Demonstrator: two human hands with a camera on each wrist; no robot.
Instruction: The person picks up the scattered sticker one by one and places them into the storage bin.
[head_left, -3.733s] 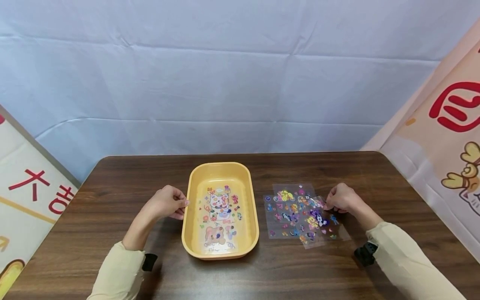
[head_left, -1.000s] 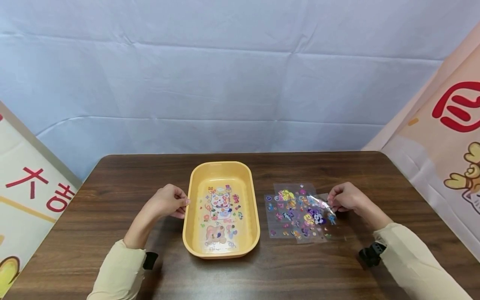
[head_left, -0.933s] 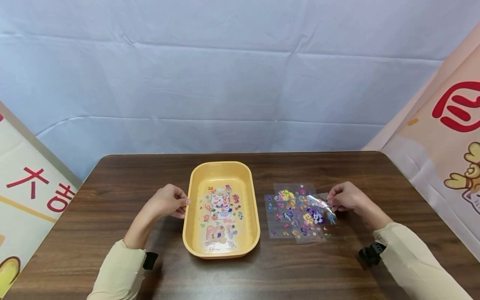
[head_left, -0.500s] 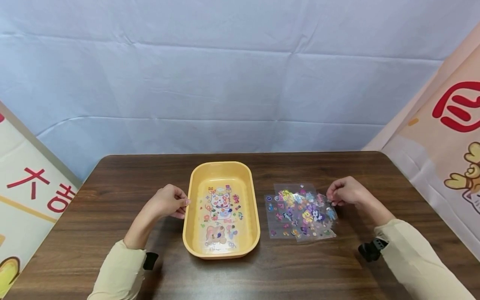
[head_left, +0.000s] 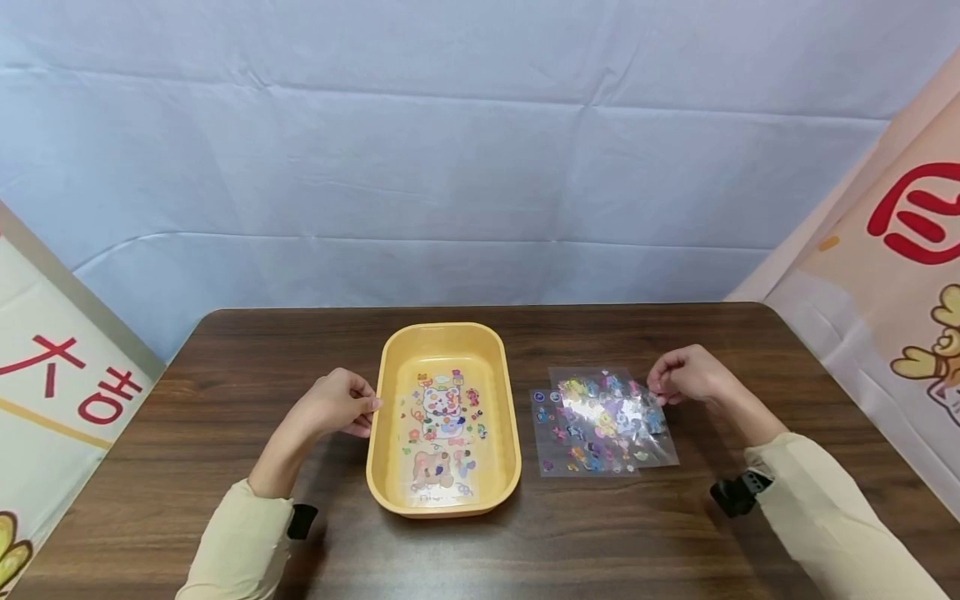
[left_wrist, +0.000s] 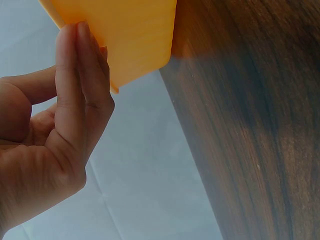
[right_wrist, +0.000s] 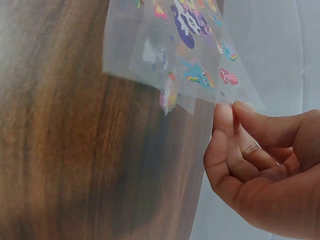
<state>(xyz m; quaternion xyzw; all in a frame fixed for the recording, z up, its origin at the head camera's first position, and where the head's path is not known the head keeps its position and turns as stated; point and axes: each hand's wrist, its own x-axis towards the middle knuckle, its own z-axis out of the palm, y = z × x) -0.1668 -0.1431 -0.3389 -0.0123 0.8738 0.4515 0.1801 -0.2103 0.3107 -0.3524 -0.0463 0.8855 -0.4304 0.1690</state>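
Hands [head_left: 335,406] [head_left: 688,375]: left on yellow tray [head_left: 446,510], right on clear sticker sheet [head_left: 621,427].

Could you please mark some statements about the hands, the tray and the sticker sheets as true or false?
1. The left hand touches the rim of the yellow tray. True.
2. The right hand holds nothing. False: it pinches the edge of a clear sticker sheet.
3. At least one bear-print sheet lies inside the tray. True.
4. In the head view, the sheets outside the tray lie to its left. False: they lie to its right.
5. The tray stands with its open side up. True.
6. The table has a plain white top. False: its top is dark brown with a wood grain.
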